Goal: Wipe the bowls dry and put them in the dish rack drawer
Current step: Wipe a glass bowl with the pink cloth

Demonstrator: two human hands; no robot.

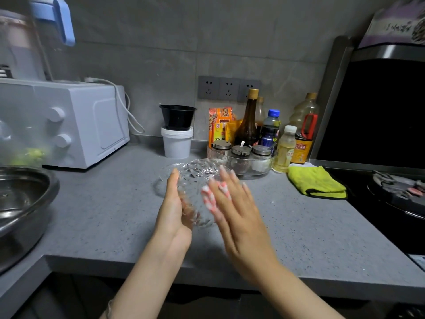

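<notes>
A clear cut-glass bowl [195, 173] is held above the grey countertop [299, 226] at the middle of the view. My left hand [174, 208] holds it from the left side, palm against the glass, fingers curled behind it. My right hand [234, 203] presses a red-and-white cloth [210, 198] against the bowl with straight, spread fingers. The right hand is blurred. No dish rack drawer is in view.
A steel basin [25, 203] sits at the left edge, a white oven [76, 125] behind it. A black bowl [177, 117] on a white tub, bottles [248, 120] and spice jars stand at the back. A yellow-green towel [317, 183] lies by the black stove [391, 196].
</notes>
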